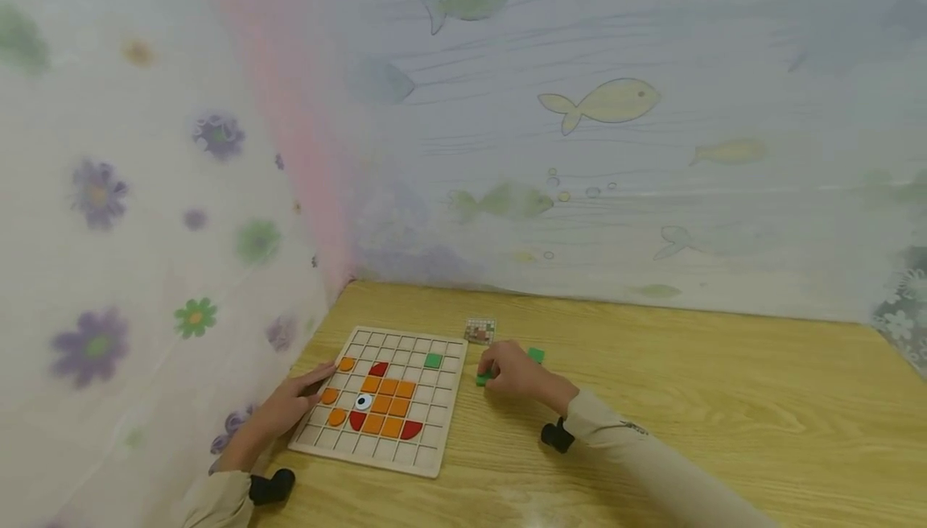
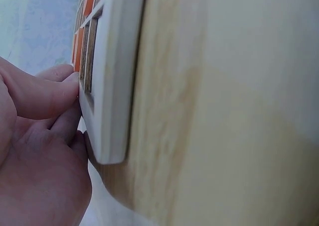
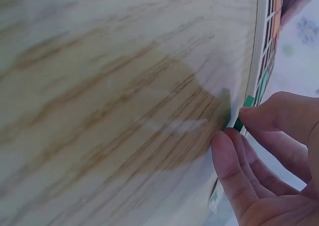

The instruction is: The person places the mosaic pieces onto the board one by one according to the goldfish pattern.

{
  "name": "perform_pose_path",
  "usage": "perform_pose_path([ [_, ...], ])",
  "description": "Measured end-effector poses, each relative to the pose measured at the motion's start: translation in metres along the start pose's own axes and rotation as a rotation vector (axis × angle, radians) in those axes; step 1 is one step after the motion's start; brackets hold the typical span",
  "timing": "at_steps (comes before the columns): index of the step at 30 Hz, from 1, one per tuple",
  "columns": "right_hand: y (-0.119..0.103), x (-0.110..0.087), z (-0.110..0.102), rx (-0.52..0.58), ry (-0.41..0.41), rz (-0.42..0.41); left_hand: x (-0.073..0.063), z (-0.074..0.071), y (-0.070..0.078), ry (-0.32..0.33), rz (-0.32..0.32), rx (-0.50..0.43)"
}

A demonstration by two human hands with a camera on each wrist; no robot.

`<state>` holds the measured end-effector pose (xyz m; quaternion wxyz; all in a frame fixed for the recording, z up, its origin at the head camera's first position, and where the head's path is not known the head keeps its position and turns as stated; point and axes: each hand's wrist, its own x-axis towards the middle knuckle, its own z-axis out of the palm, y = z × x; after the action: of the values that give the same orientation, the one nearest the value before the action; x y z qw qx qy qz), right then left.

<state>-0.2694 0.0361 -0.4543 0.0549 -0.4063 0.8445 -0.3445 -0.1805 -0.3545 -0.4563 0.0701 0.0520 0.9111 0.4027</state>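
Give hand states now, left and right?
Left hand: open, fingers resting on the puzzle board edge.
Right hand: pinching a green tile beside the board.

Both my arms wear long beige sleeves reaching to the wrists. The right sleeve (image 1: 652, 455) bears a small dark marking near the cuff. A black device sits at each wrist: one at the right wrist (image 1: 556, 435), one at the left wrist (image 1: 271, 486). My left hand (image 1: 286, 407) and right hand (image 1: 516, 371) are bare, without gloves.
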Motion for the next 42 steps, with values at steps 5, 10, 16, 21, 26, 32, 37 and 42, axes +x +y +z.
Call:
perform_pose_path([
  [5, -0.002, 0.001, 0.001, 0.024, -0.007, -0.013, -0.001, -0.001, -0.001, 0.007, 0.005, -0.009],
  [10, -0.006, 0.003, 0.001, 0.052, -0.016, -0.034, -0.001, -0.001, 0.000, 0.004, 0.033, -0.018],
  [16, -0.013, 0.010, 0.003, 0.059, -0.006, -0.074, 0.001, 0.001, 0.001, 0.008, 0.035, -0.006],
  [21, -0.023, 0.017, 0.008, 0.054, 0.007, -0.088, 0.002, 0.002, -0.003, 0.009, 0.027, -0.004],
  [26, -0.032, 0.025, 0.014, 0.059, 0.009, -0.057, 0.000, 0.001, -0.005, 0.008, 0.018, -0.018],
  [32, -0.036, 0.037, 0.024, 0.030, 0.024, -0.083, -0.001, 0.000, -0.003, 0.008, 0.021, -0.018],
  [37, -0.038, 0.045, 0.030, 0.027, 0.035, -0.103, -0.001, -0.001, -0.001, 0.006, 0.045, -0.008],
  [42, -0.040, 0.053, 0.037, 0.019, 0.035, -0.096, 0.000, 0.000, -0.002, 0.001, 0.028, -0.010],
])
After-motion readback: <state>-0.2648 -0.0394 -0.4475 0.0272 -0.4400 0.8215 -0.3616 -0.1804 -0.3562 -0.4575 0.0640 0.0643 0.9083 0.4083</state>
